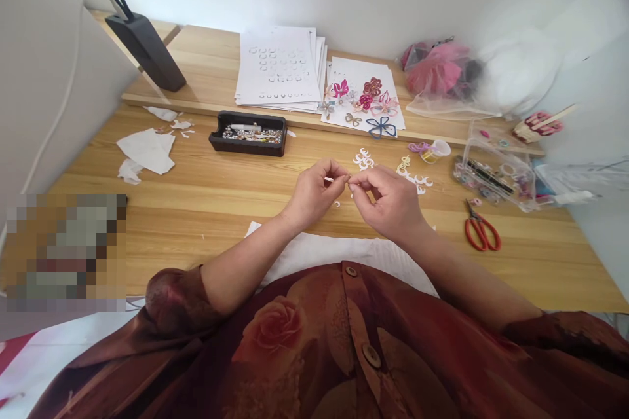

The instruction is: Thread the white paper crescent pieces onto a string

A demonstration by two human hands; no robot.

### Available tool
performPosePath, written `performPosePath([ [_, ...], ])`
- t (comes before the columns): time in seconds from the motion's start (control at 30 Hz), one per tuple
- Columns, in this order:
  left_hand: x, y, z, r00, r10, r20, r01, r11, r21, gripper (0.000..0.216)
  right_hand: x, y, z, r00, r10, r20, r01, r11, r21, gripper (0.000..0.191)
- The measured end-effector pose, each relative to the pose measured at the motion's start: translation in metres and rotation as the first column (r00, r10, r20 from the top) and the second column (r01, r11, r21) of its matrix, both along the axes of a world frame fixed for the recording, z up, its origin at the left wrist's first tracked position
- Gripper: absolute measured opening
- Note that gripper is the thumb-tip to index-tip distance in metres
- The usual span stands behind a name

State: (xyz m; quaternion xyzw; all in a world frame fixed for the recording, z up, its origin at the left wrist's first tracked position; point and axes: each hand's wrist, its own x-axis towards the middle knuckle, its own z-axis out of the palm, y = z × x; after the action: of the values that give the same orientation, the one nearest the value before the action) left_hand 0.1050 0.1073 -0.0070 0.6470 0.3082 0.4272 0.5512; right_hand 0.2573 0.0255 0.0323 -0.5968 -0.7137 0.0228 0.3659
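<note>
My left hand [314, 193] and my right hand [390, 200] meet above the wooden table [206, 190], fingertips pinched together on a tiny white piece [350, 178] between them. The piece is too small to name. Small white paper cut-outs [364, 158] lie just beyond my fingers, with more white loops [417, 180] to the right. A sheet with coloured flower and butterfly shapes [366, 101] lies further back.
A black tray of beads [248, 133] sits to the left, paper scraps [147, 150] beyond it. Red-handled scissors [481, 232] and a clear plastic box [494, 173] are on the right. A stack of punched white sheets [278, 65] and a black stand [145, 49] stand at the back.
</note>
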Motion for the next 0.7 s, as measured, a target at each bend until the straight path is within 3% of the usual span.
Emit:
performPosePath([
  [0.2,-0.004,0.002,0.002,0.997,-0.029,-0.074,0.035,0.996,0.085,0.011,0.005,0.008,0.021,0.996,0.016,-0.084,-0.034,0.977,-0.212,0.008],
  [0.4,-0.004,0.004,0.001,0.989,-0.148,0.016,0.149,0.988,-0.049,0.023,0.016,0.025,0.030,0.957,0.041,-0.287,-0.130,0.945,-0.300,0.009],
  [0.53,-0.005,0.006,0.005,0.967,-0.209,0.142,0.228,0.964,-0.134,0.029,0.023,0.037,0.022,0.877,-0.041,-0.479,-0.143,0.929,-0.340,0.015],
  [0.7,-0.006,0.007,0.008,0.966,-0.179,0.189,0.213,0.960,-0.180,0.034,0.021,0.038,0.011,0.697,-0.179,-0.695,-0.210,0.875,-0.436,0.030],
])
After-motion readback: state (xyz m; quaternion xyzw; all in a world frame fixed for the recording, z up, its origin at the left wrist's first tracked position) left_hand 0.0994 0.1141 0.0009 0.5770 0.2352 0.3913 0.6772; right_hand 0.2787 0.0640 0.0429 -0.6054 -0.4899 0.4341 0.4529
